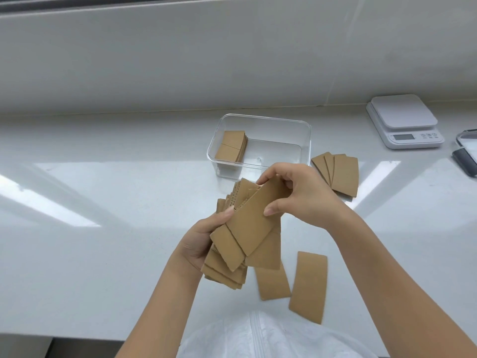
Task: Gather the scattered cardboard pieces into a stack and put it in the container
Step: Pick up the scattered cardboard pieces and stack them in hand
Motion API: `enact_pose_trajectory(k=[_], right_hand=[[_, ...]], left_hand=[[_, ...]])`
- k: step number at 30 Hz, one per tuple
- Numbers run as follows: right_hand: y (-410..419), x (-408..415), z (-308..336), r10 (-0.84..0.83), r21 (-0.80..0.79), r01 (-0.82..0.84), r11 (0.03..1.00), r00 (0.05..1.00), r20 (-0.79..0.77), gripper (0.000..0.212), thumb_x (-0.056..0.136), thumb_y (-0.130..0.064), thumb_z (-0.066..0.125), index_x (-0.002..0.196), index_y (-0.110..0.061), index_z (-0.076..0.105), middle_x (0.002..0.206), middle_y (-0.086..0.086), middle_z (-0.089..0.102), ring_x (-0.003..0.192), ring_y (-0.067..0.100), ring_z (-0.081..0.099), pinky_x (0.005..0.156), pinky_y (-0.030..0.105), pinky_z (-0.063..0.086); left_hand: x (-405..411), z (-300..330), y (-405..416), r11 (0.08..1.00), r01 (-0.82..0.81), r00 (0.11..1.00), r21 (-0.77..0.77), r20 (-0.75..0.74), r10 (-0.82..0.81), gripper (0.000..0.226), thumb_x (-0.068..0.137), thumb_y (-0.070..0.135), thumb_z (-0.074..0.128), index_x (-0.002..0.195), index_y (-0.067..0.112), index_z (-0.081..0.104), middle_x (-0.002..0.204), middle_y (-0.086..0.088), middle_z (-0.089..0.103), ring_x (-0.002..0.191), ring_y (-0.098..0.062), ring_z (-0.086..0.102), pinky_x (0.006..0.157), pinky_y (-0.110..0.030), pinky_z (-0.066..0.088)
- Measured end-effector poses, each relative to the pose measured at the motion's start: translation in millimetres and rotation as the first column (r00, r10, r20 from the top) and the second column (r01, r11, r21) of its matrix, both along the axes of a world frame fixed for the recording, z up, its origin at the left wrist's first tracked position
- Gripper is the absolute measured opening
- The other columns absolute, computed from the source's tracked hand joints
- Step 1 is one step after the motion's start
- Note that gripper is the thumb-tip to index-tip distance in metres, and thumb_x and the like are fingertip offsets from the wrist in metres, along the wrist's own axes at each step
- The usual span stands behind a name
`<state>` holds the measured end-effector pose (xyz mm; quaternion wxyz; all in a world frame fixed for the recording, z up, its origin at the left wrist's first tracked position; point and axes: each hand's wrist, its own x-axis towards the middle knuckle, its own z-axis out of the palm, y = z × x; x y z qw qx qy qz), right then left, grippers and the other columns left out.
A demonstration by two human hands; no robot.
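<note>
Both hands hold an uneven bundle of brown cardboard pieces (247, 228) above the white counter. My left hand (204, 241) grips its lower left side, thumb on top. My right hand (296, 195) pinches the upper end of the top piece. A clear plastic container (304, 140) stands just behind, with a small stack of cardboard (231, 146) leaning in its left end. Several fanned pieces (340, 174) lie right of the container. Two single pieces lie near the front edge: one (272, 282) partly under the bundle, another (308, 286) to its right.
A white kitchen scale (405, 122) sits at the back right. A container lid with a dark clip (467, 153) pokes in at the right edge. A white wall runs behind the counter (103, 202). My white garment (258, 337) shows at the bottom.
</note>
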<state>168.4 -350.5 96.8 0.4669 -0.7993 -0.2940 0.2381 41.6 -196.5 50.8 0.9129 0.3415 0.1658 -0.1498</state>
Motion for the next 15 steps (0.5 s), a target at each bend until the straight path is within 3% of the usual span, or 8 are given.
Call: enact_pose_trajectory(k=[4, 6, 10, 15], right_hand=[[5, 0, -9, -0.136, 0.058, 0.141, 0.988, 0.987, -0.086, 0.053, 0.049, -0.002, 0.087, 0.087, -0.031, 0.065, 0.086, 0.011, 0.064, 0.079, 0.027, 0.061, 0.073, 0.04, 0.056], [6, -1, -13, -0.186, 0.075, 0.195, 0.978, 0.976, -0.114, 0.055, 0.048, -0.003, 0.088, 0.087, -0.033, 0.065, 0.087, 0.007, 0.063, 0.08, 0.023, 0.061, 0.075, 0.036, 0.055], [10, -6, -19, -0.287, 0.154, 0.323, 0.934, 0.932, -0.22, 0.054, 0.053, 0.0, 0.086, 0.098, -0.02, 0.064, 0.084, -0.002, 0.059, 0.078, 0.012, 0.056, 0.076, 0.027, 0.054], [18, -16, -25, -0.315, 0.208, 0.382, 0.9, 0.902, -0.295, 0.052, 0.058, 0.001, 0.084, 0.1, -0.018, 0.061, 0.084, -0.007, 0.059, 0.082, 0.012, 0.057, 0.072, 0.021, 0.054]], left_hand=[[4, 1, -3, 0.996, -0.07, 0.998, -0.049, -0.005, 0.07, 0.059, 0.051, 0.031, 0.088, 0.102, 0.006, 0.072, 0.096, -0.016, 0.073, 0.085, -0.027, 0.07, 0.07, -0.036, 0.058], [4, 1, -3, 0.992, -0.088, 0.996, -0.093, -0.009, 0.087, 0.062, 0.053, 0.03, 0.087, 0.107, 0.005, 0.07, 0.099, -0.017, 0.072, 0.087, -0.029, 0.07, 0.071, -0.038, 0.057], [4, -2, -5, 0.976, -0.138, 0.99, -0.167, -0.059, 0.13, 0.078, 0.046, 0.023, 0.091, 0.114, 0.003, 0.06, 0.085, -0.019, 0.072, 0.071, -0.032, 0.07, 0.059, -0.037, 0.058], [4, -1, -10, 0.984, -0.078, 0.997, -0.163, -0.038, 0.073, 0.061, 0.04, 0.022, 0.091, 0.092, -0.003, 0.072, 0.083, -0.02, 0.073, 0.071, -0.031, 0.071, 0.061, -0.036, 0.059]])
